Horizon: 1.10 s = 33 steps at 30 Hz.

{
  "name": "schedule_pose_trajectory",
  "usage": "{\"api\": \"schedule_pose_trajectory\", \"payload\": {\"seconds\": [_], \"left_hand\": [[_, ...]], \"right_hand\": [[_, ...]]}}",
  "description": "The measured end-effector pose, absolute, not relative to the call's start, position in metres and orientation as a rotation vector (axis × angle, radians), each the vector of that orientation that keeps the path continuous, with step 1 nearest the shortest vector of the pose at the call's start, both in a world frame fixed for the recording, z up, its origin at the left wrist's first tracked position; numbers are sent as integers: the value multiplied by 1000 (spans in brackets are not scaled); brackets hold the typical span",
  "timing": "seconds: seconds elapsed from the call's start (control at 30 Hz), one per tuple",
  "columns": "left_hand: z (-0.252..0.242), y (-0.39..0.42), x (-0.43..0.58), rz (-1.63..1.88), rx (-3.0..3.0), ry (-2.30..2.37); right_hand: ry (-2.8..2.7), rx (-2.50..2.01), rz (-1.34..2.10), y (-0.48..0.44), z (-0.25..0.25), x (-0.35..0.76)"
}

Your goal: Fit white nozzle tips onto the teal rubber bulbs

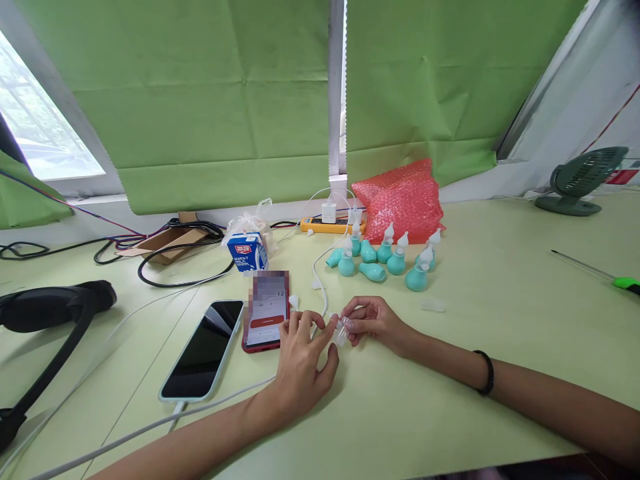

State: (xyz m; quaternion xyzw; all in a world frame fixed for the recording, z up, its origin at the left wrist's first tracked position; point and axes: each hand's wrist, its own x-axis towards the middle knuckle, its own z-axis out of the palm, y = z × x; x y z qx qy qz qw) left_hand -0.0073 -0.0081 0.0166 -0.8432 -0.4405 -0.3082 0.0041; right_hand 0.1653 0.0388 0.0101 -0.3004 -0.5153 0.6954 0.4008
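Observation:
Near the middle of the table, my right hand pinches a small clear plastic piece between thumb and fingers. My left hand is beside it with fingers apart, the index fingertip at the clear piece's upper left side. Nothing shows in the left hand's grasp. Behind my hands stand several teal bulbs with clear tips, and a few teal bulbs lie on their sides. A small translucent piece lies right of my right hand.
Two phones lie left of my left hand, with a white cable under that arm. Behind are a blue milk carton, a yellow power strip and a red bubble-wrap bag. A screwdriver and fan are at right.

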Motion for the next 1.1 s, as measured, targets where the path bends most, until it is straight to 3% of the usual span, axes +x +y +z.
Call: {"api": "schedule_pose_trajectory", "payload": {"seconds": [0.33,0.9,1.1], "left_hand": [[15,-4,-6,-1206,-2894,-1258],[22,-3,-10,-1312,-3246,-1548],[20,-4,-11,-1821,-3128,-1769]], "right_hand": [[-1307,-747,1768,37,9,165],[-1273,-778,1779,38,10,164],[-1329,-675,1685,34,17,159]]}}
